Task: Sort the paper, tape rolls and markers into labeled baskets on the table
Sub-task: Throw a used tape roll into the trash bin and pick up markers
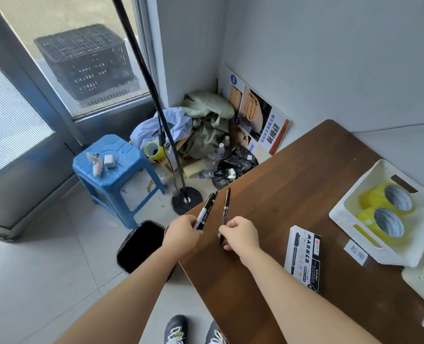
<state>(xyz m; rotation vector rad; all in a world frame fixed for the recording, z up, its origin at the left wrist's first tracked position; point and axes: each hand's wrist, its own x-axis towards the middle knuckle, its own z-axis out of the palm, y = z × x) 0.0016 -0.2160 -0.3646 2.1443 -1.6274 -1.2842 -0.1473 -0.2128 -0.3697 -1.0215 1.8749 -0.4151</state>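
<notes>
1. Holding a small bunch of markers (207, 209) in my left hand (182, 232), fingers curled round the lower ends. Looks like two, can't swear to it. They poke up and away from me over the left edge of the brown table (293, 170).
2. My right hand (240, 235) is pinching a single marker (225, 207), which points the same way, just beside the bunch but not touching it.
3. The marker box (304, 258) lies flat on the table to the right of my right forearm.
4. Further right, a white basket (384, 253) has two yellow tape rolls (371, 197) in it, side by side, and a paper label (355, 252) sits in front of it.
5. A second basket (422, 279) is cut off at the right edge, so I can't see what's inside.
6. On the floor there's a black bin (141, 244) under my left arm and a blue stool (111, 157) beyond it.
</notes>
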